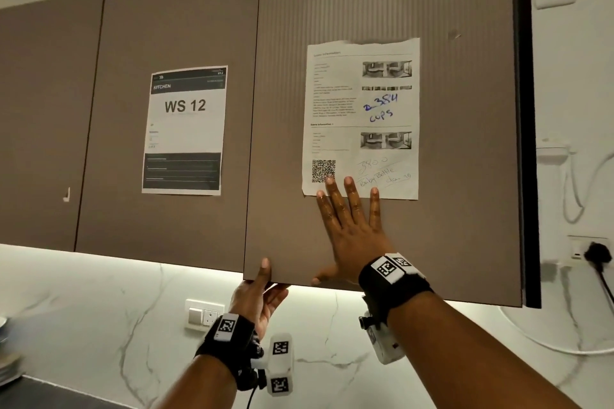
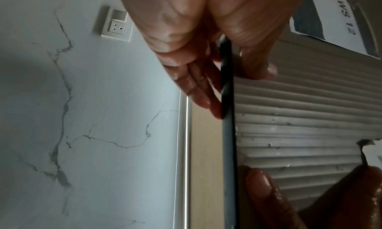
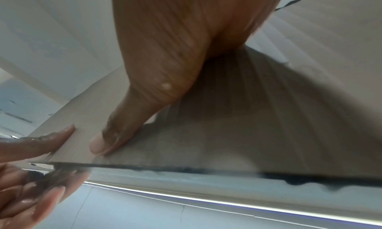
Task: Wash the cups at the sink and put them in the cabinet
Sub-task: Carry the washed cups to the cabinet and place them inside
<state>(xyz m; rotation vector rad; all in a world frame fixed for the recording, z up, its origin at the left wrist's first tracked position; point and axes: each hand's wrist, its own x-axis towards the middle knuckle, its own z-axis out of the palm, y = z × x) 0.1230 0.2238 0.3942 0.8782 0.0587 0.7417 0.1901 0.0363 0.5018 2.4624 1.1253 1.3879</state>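
No cup shows in any view. The ribbed brown cabinet door (image 1: 382, 10) stands slightly ajar, its left edge out in front of the neighbouring door. My left hand (image 1: 262, 292) pinches its lower left corner, thumb on the front face and fingers behind the edge (image 2: 228, 134). My right hand (image 1: 352, 229) lies flat on the door face with fingers spread, the tips over a taped paper sheet (image 1: 362, 116). In the right wrist view the right thumb (image 3: 115, 134) presses near the door's bottom edge, and the left hand (image 3: 31, 191) is at the corner. Both hands look wet.
A closed cabinet door (image 1: 172, 26) with a "WS 12" sheet (image 1: 184, 129) is to the left. Below are a white marble backsplash (image 1: 99, 309), a wall socket (image 1: 204, 314) and a light strip (image 2: 187, 150). A plugged socket (image 1: 594, 252) is at right; stacked dishes (image 1: 6, 359) at far left.
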